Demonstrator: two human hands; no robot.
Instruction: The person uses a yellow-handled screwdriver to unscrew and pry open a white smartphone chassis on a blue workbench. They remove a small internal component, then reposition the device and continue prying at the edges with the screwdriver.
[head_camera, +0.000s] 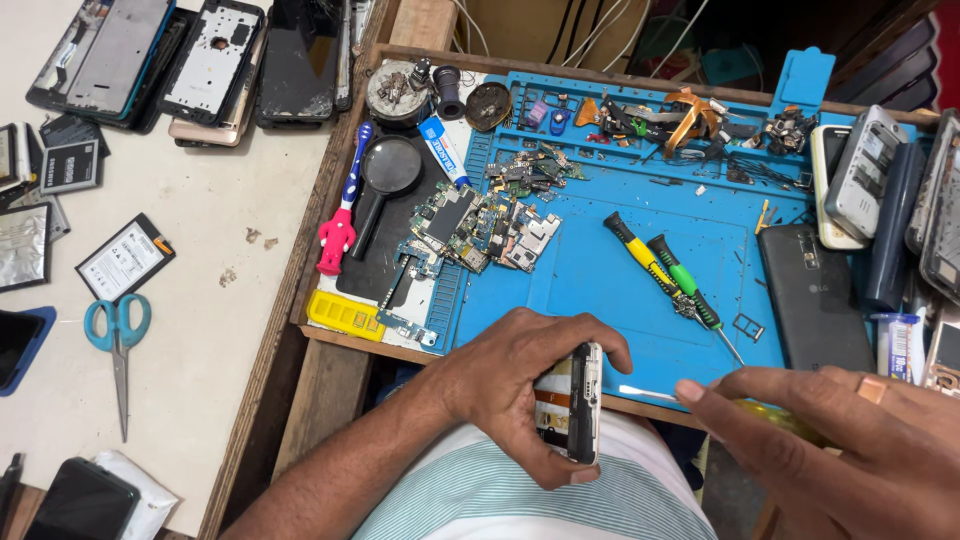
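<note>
My left hand (520, 375) grips an opened phone (572, 402) on its edge, at the front rim of the blue work mat (610, 290), over my lap. Its inner parts face right. My right hand (850, 440) holds a thin metal tool (650, 393) with a yellowish handle. The tip points left toward the phone, a short gap away. Two screwdrivers lie just beyond on the mat: one yellow and black (640, 255), one green and black (690, 290).
Circuit boards (480, 225), a magnifying glass (385, 180) and a pink-handled toothbrush (340, 215) lie at the mat's left. A dark phone (810, 295) and other phones sit at right. The table at left holds blue scissors (118, 345), batteries and phone frames.
</note>
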